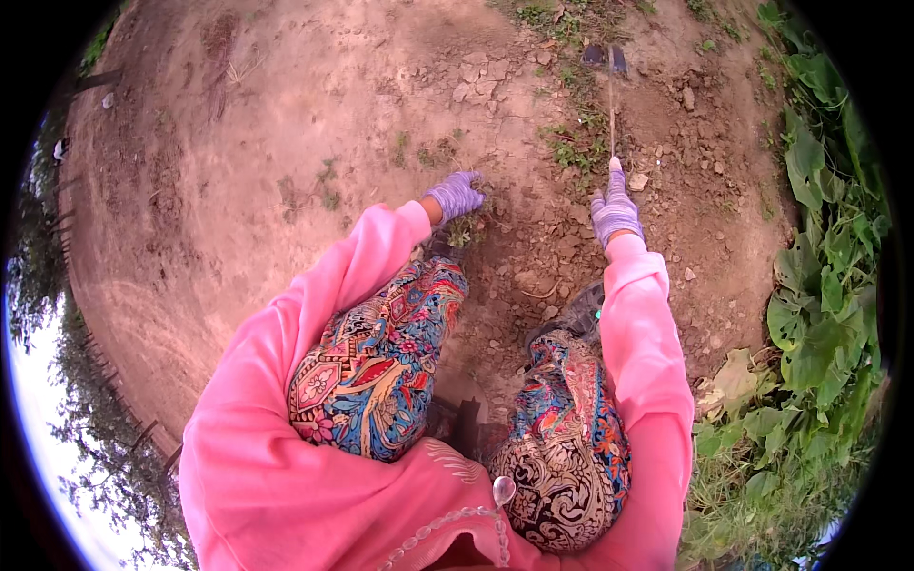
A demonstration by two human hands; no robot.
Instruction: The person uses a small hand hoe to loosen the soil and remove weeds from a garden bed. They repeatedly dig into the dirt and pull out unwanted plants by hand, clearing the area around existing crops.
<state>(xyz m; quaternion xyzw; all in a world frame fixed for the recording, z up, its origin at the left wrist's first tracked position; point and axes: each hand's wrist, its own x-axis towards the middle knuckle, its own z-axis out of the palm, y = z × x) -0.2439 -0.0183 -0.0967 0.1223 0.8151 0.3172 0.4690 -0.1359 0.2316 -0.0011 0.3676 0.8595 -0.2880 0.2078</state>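
My left hand [455, 195], in a purple knit glove, is closed around a small tuft of green weeds [463, 230] close to my left shoe. Whether those weeds are still rooted cannot be told. In a matching glove, my right hand [615, 207] grips the thin handle [612, 121] of a long-handled tool that looks like a hoe. The handle points straight away from me. At its far end a dark blade [618, 61] rests at or just above the soil, slightly blurred. Low green weeds [582, 150] grow just left of the handle.
Broken clods [564, 246] cover the soil between and ahead of my feet. Large-leaved vines [821, 314] line the right side. Packed bare earth [235, 164] spreads to the left, bounded by a post fence [146, 434] and trees. More weeds [564, 25] grow farther ahead.
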